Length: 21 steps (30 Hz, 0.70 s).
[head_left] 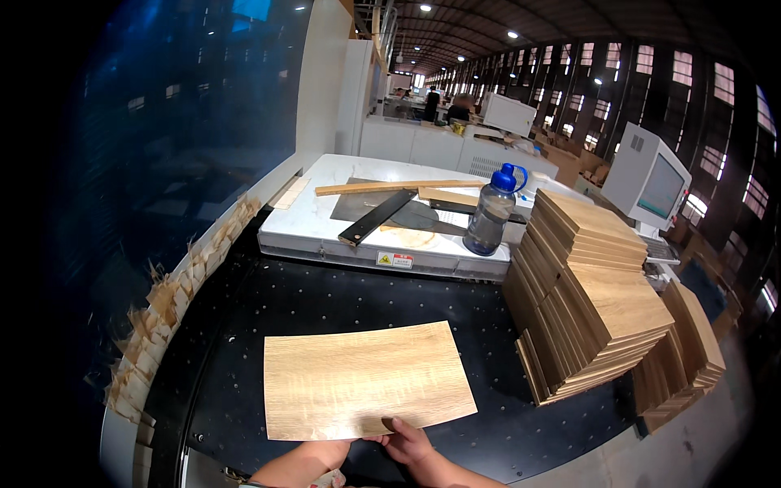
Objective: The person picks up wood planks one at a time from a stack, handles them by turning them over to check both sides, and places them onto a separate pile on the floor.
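A rectangular wood-grain panel (366, 378) lies level in front of me, over the black table. My right hand (404, 443) grips its near edge, the thumb on top and the other fingers curled at the underside. My left hand (325, 452) is at the same edge, a little to the left. The panel covers most of its fingers, so its hold is hidden.
At right stand tall stacks of similar panels (618, 305), with another pile (691, 337) beyond. A blue-capped bottle (488, 218) and a black bar (378, 218) rest on the white machine top (305, 232). Frayed strips (175, 297) line the left machine; a monitor (651, 175) stands behind.
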Motion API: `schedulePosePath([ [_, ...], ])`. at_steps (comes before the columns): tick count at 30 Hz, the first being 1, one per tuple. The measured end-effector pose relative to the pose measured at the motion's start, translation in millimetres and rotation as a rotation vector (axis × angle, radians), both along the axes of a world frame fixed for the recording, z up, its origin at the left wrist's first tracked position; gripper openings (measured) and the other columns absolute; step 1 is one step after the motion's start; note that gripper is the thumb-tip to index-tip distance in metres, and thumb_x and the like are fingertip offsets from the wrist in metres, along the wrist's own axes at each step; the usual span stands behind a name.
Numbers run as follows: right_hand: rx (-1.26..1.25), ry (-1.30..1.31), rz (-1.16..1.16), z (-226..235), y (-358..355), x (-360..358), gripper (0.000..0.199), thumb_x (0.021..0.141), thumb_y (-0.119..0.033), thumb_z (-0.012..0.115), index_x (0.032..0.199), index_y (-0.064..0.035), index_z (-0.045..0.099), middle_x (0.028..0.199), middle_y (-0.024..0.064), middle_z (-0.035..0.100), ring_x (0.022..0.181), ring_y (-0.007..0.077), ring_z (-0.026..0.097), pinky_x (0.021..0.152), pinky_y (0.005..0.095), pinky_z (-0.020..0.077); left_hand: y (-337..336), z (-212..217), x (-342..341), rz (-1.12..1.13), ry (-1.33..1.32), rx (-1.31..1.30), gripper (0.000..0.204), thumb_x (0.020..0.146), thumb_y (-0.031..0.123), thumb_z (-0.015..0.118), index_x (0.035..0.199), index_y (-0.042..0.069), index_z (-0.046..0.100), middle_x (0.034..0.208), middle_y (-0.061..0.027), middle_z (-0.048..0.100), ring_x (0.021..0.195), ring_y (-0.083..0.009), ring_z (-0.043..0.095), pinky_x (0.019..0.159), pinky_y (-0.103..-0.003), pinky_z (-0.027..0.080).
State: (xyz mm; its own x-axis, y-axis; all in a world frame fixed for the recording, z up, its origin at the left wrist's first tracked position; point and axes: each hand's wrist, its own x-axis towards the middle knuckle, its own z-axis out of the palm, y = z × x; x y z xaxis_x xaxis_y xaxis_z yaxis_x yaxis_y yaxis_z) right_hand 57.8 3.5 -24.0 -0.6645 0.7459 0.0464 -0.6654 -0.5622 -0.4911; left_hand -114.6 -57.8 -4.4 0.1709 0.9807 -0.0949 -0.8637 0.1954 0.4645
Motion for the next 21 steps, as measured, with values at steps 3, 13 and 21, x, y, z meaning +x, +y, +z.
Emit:
schedulePosePath([
  [3, -0.003, -0.015, -0.009, 5.0, -1.4, 0.0, 0.052, 0.086, -0.022, 0.061, 0.129, -0.0014, 0.040, 0.119, 0.0161, 0.055, 0.106, 0.0302, 0.057, 0.086, 0.0451, 0.0509, -0.8, -0.8, -1.6, -0.004, 0.007, 0.002, 0.063, 0.089, 0.050, 0.043, 0.135, 0.007, 0.039, 0.133, -0.0148, 0.046, 0.122, -0.0311, 0.043, 0.100, -0.048, 0.035],
  [13, -0.178, 0.110, 0.113, 11.4, 5.0, 1.5, 0.046, 0.088, -0.015, 0.058, 0.127, 0.0013, 0.040, 0.116, 0.0173, 0.057, 0.102, 0.0312, 0.059, 0.085, 0.0450, 0.0520, 1.1, -0.4, -2.4, -0.013, 0.029, -0.013, 0.063, 0.089, 0.050, 0.044, 0.135, 0.007, 0.039, 0.134, -0.0150, 0.045, 0.122, -0.0312, 0.043, 0.101, -0.048, 0.035],
  [21, -0.128, 0.077, 0.107, 13.6, 4.4, 3.9, 0.049, 0.088, -0.018, 0.058, 0.129, 0.0006, 0.039, 0.121, 0.0169, 0.054, 0.106, 0.0309, 0.057, 0.088, 0.0461, 0.0495, 1.8, -3.0, -2.7, -0.012, 0.031, -0.015, 0.063, 0.089, 0.049, 0.044, 0.135, 0.007, 0.039, 0.134, -0.0151, 0.045, 0.122, -0.0313, 0.043, 0.101, -0.048, 0.034],
])
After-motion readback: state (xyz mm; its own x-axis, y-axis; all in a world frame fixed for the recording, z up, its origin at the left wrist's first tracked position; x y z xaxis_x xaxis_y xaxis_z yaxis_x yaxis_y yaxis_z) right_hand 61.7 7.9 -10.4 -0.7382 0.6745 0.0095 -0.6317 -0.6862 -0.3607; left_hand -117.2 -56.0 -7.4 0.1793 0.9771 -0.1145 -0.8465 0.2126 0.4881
